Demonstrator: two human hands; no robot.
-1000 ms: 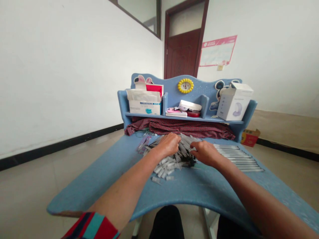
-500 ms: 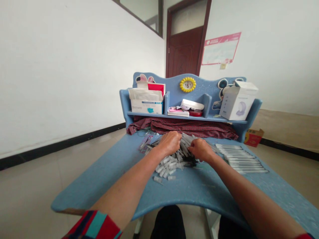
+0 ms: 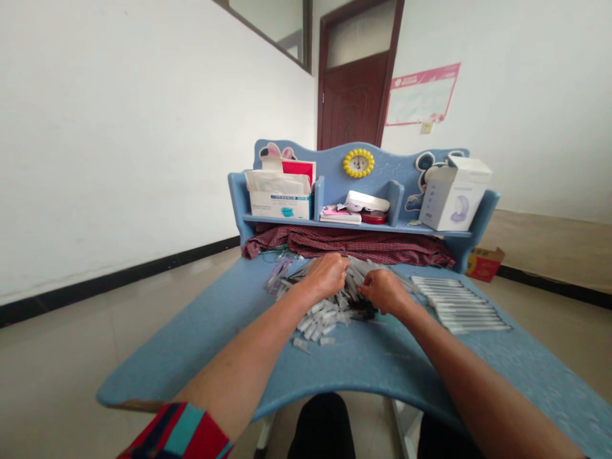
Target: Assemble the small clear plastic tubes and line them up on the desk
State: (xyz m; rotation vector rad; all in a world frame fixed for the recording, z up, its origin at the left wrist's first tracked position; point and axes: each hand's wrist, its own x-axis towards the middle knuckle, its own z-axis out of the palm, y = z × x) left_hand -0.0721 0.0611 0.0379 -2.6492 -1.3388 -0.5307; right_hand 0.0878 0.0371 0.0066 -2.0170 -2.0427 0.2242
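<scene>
My left hand [image 3: 326, 274] rests knuckles-up on a heap of small clear plastic tubes [image 3: 321, 317] in the middle of the blue desk [image 3: 229, 331], its fingers curled into the pile. My right hand [image 3: 385, 291] sits close beside it on the same heap, fingers curled and pinched on something I cannot make out. Some dark pieces [image 3: 363, 310] lie under the right hand. To the right, a neat row of assembled tubes [image 3: 459, 304] lies side by side on the desk.
A red checked cloth [image 3: 349, 245] lies under the desk's shelf. The shelf carries a box of masks [image 3: 280, 196], a few papers, a red tin and a white carton [image 3: 454, 194]. A yellow clock [image 3: 357, 163] is on the back panel. A door and a wall poster are behind.
My right hand has drawn in leftwards, closer to my left hand on the heap. The left hand has barely moved.
</scene>
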